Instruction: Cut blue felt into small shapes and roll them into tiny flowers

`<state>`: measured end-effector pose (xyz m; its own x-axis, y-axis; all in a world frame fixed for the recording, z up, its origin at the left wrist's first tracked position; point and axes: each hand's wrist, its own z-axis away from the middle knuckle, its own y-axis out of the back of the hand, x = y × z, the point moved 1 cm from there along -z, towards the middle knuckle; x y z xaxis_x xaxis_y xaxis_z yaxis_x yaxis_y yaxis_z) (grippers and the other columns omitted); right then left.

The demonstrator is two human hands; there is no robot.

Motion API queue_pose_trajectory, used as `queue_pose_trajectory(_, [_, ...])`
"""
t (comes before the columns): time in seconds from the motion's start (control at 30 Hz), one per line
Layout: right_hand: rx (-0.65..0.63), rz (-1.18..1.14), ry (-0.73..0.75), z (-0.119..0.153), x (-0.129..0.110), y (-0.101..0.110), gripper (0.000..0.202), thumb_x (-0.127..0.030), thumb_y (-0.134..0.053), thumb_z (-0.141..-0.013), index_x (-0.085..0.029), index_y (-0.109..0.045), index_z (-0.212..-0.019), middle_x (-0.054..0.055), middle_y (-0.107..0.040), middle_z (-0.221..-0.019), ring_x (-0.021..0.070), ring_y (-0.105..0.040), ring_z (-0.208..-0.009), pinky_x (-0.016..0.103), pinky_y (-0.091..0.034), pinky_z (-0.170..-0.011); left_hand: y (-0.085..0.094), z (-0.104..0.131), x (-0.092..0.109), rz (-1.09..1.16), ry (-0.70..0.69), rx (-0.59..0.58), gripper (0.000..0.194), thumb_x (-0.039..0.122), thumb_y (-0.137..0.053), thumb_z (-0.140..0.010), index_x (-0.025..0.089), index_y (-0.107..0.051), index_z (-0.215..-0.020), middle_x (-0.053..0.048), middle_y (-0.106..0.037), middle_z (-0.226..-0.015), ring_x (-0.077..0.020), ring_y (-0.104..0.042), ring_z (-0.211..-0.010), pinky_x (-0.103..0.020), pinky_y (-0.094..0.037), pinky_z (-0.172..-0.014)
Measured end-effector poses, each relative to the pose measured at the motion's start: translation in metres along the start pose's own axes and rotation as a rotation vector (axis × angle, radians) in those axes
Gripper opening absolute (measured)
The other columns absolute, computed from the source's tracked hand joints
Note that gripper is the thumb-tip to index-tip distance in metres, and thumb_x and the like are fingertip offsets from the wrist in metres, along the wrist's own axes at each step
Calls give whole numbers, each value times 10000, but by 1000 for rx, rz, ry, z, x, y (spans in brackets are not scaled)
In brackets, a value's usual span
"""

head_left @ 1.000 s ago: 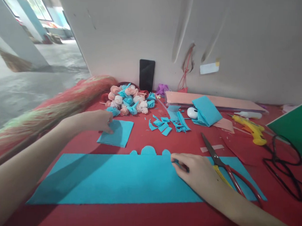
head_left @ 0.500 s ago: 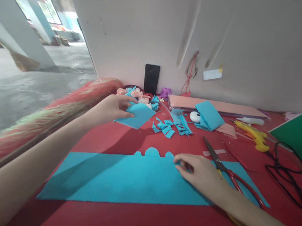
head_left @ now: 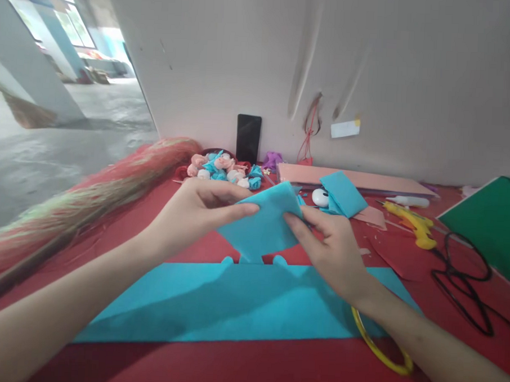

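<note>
A small blue sheet of crepe paper (head_left: 268, 222) is held up in front of me, pinched on both sides. My left hand (head_left: 203, 211) grips its upper left edge between thumb and fingers. On its right edge, the thumb and fingers of my right hand (head_left: 328, 245) are closed. Below lies a long blue paper strip (head_left: 233, 308) on the red table, with rounded blue cut pieces (head_left: 279, 260) at its far edge. Scissors lie under my right forearm; only a yellow handle loop (head_left: 379, 345) shows clearly.
Pink, white and blue paper flowers (head_left: 220, 167) sit at the back left near a black phone (head_left: 248, 138). Behind the hands are folded blue paper (head_left: 343, 195) and a long pink pack (head_left: 348, 178). A yellow glue gun (head_left: 414, 223) with black cord (head_left: 462, 290) lies right.
My left hand has brought the small blue sheet right and nearer. My right hand has risen from the strip's far edge and taken hold of the sheet's right side. The view has shifted slightly.
</note>
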<state>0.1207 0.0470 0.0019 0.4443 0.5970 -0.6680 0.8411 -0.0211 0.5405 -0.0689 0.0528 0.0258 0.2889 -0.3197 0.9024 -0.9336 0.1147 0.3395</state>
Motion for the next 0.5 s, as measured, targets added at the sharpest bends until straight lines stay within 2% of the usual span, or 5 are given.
queue_pose_trajectory(0.07, [-2,-56,-72,5,-4,5,360,-285,-460,-877,-200,-305,-564,-63,-259,-538,80,-271,-489,216,-250,-446,-2,0,-1,118,32,84,95,295,-705,-683,224,-729,-742,14,-701,-730,-133,-607,-639,-208,-482,-577])
queue_pose_trajectory(0.13, [-26,-109,-148,11,-7,8,378,-320,-461,-874,-203,-282,-563,-64,-230,-543,75,-246,-482,206,-230,-414,-5,-1,-4,183,60,96,85,288,-722,-667,219,-729,-717,22,-690,-700,-110,-585,-614,-181,-459,-556])
queue_pose_trajectory(0.3, [-65,-229,-325,30,-6,11,391,-367,-466,-856,-216,-254,-565,-69,-186,-541,74,-219,-457,168,-270,-363,-14,-1,-9,334,184,-123,317,425,-567,-793,172,-699,-656,7,-659,-604,-105,-581,-587,-179,-448,-556])
queue_pose_trajectory(0.37, [-68,-269,-382,35,-5,13,370,-389,-463,-855,-215,-302,-571,-67,-204,-549,77,-241,-461,167,-301,-373,-17,1,-9,304,194,-184,316,410,-577,-789,165,-682,-620,13,-646,-588,-102,-575,-579,-181,-449,-563])
queue_pose_trajectory(0.5, [-111,-332,-449,36,-4,20,215,-404,-472,-852,-222,-515,-746,-40,-439,-642,93,-431,-565,187,-401,-500,-23,5,-10,150,237,-362,235,347,-611,-770,166,-678,-636,11,-647,-620,-105,-557,-568,-196,-450,-562])
